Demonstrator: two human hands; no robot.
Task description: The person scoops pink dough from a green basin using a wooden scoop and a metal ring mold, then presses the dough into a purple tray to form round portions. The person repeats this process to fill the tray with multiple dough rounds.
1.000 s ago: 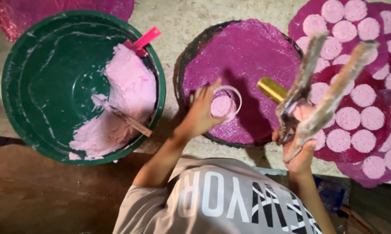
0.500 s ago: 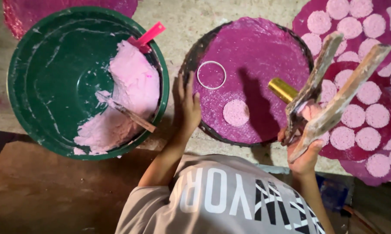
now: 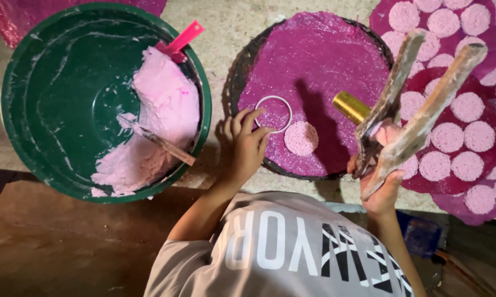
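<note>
I see the left hand (image 3: 247,147) pinching the rim of the thin white ring mould (image 3: 273,114) with its fingertips, where half a second ago it lay flat beside the tray with the ring lying free. The ring rests on the round magenta-covered tray (image 3: 336,49), just beside the pink dough disc (image 3: 301,138). The right hand (image 3: 381,181) stays clamped on two flat dough-smeared wooden sticks (image 3: 418,110), raised over the tray's right edge. The green plastic basin of pink dough (image 3: 102,104) sits left.
</note>
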